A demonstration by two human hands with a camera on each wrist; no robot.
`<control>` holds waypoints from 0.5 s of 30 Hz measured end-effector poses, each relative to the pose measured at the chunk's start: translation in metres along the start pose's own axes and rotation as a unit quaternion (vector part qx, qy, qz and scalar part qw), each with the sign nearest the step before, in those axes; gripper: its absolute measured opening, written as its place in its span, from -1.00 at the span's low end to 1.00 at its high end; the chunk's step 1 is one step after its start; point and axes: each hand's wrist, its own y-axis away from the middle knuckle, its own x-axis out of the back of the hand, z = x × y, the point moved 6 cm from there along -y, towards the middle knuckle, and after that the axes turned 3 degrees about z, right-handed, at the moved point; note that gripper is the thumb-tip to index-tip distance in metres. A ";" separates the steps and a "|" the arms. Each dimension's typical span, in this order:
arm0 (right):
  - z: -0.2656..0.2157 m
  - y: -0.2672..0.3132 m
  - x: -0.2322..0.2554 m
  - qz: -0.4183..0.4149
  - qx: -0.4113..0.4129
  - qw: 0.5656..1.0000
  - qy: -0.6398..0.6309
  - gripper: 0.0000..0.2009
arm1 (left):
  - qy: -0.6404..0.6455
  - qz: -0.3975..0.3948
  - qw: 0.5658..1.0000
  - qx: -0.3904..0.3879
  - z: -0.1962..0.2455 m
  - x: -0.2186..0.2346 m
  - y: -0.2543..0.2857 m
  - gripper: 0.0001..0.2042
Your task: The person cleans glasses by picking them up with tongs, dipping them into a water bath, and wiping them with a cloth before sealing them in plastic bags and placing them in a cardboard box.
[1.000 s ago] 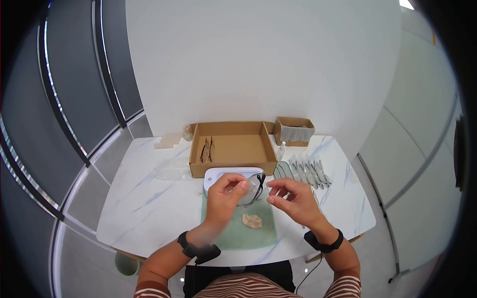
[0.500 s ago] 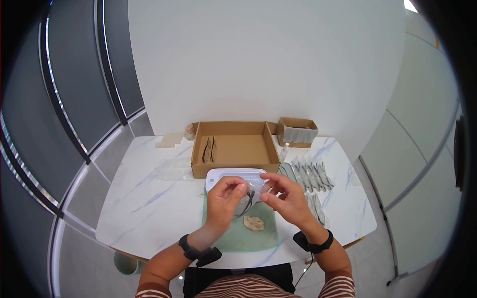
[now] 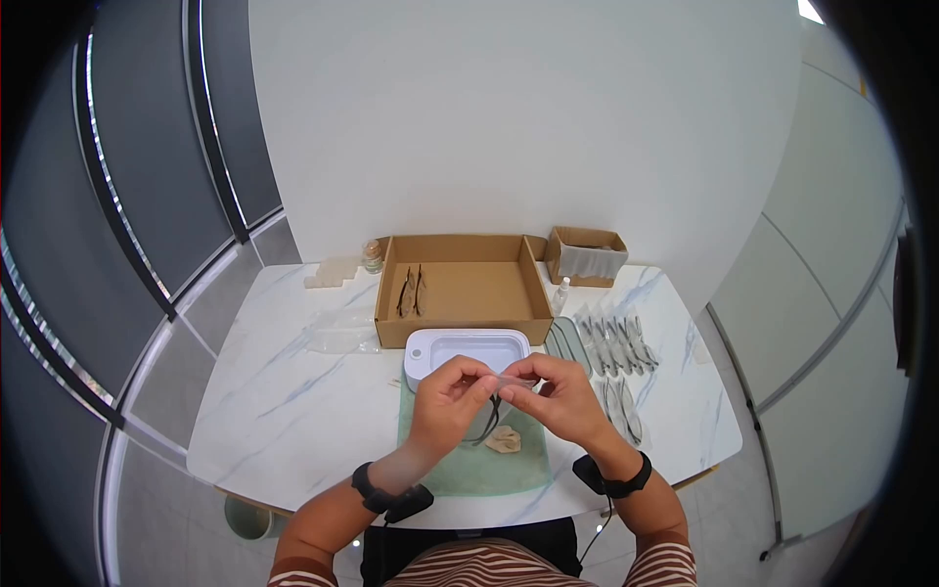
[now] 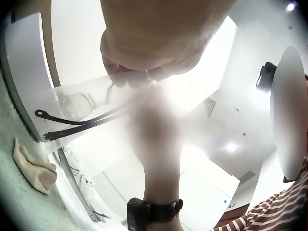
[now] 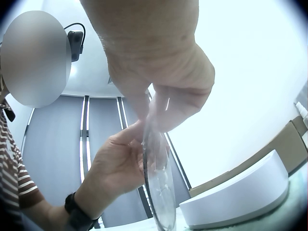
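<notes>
Both hands pinch the top edge of a clear plastic bag (image 4: 98, 103), which hangs down with a pair of glasses inside; the dark temples (image 4: 79, 126) show crossed in the left wrist view. My left hand (image 3: 448, 406) and my right hand (image 3: 562, 399) are close together in the head view, thumbs and fingertips on the bag's upper edge. From the right wrist view the bag (image 5: 161, 192) looks narrow, seen nearly edge-on. Below the hands a beige cloth (image 3: 504, 439) lies crumpled on a green mat (image 3: 469, 474).
Behind the hands stands a white device (image 3: 421, 367) with an oval basin. An open cardboard box (image 3: 469, 293) holds glasses at its left. To the right lie several bagged glasses (image 3: 621, 347), a small bottle (image 3: 560, 293) and a smaller box (image 3: 587, 264). Plastic bags (image 3: 342, 333) lie left.
My right hand has moved left to the bag and now pinches its edge beside my left hand. The bag's top has been drawn flat between the hands, with the glasses hanging lower.
</notes>
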 end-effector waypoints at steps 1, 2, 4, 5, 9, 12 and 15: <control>0.001 0.000 0.000 0.000 0.000 1.000 0.000 -0.85 | 0.000 0.000 1.000 0.001 0.000 0.000 0.000 -0.88; 0.004 0.000 -0.001 -0.002 -0.003 1.000 -0.001 -0.85 | -0.009 -0.005 1.000 -0.001 0.000 -0.001 0.000 -0.88; 0.006 0.000 -0.001 -0.004 -0.007 1.000 -0.003 -0.85 | -0.018 -0.009 1.000 -0.001 0.000 -0.001 0.000 -0.89; 0.005 0.000 0.000 -0.004 -0.004 1.000 0.002 -0.85 | -0.034 -0.010 0.999 -0.006 0.003 -0.001 -0.001 -0.90; 0.011 0.002 0.005 0.011 0.031 0.999 0.018 -0.85 | -0.043 0.010 0.999 0.018 0.012 0.003 -0.001 -0.90; 0.017 0.005 0.010 0.020 0.013 1.000 0.014 -0.83 | -0.057 0.020 0.998 0.021 0.012 0.005 0.000 -0.89; 0.028 0.009 0.009 0.034 0.016 0.999 0.024 -0.81 | -0.067 0.029 0.996 0.048 0.002 0.006 0.003 -0.87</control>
